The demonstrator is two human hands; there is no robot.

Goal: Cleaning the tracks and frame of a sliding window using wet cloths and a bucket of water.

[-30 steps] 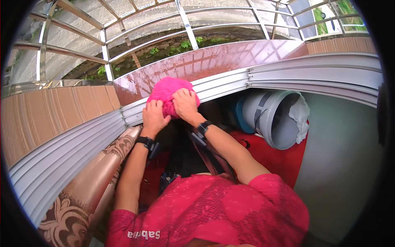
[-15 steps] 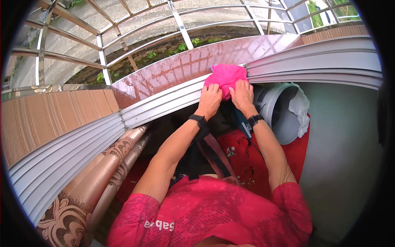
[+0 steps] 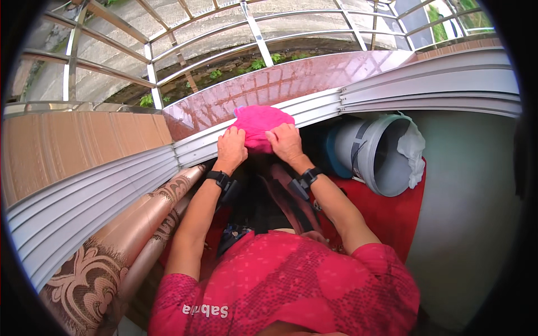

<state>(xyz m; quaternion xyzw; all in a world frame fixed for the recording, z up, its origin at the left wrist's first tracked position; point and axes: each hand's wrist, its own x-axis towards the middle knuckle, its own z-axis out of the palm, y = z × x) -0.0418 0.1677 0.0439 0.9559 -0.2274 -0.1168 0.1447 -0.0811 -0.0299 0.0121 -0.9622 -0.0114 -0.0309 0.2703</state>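
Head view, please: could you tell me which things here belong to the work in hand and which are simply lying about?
In use:
- pink cloth, pressed under left hand and right hand
- grey window track it lies on

Lying about:
- grey bucket with white cloth
- patterned curtain
- metal railing

My two bare forearms reach forward, side by side. My left hand (image 3: 231, 148) and right hand (image 3: 286, 141) lie palm down, fingers curled and pressing, a dark band on each wrist.
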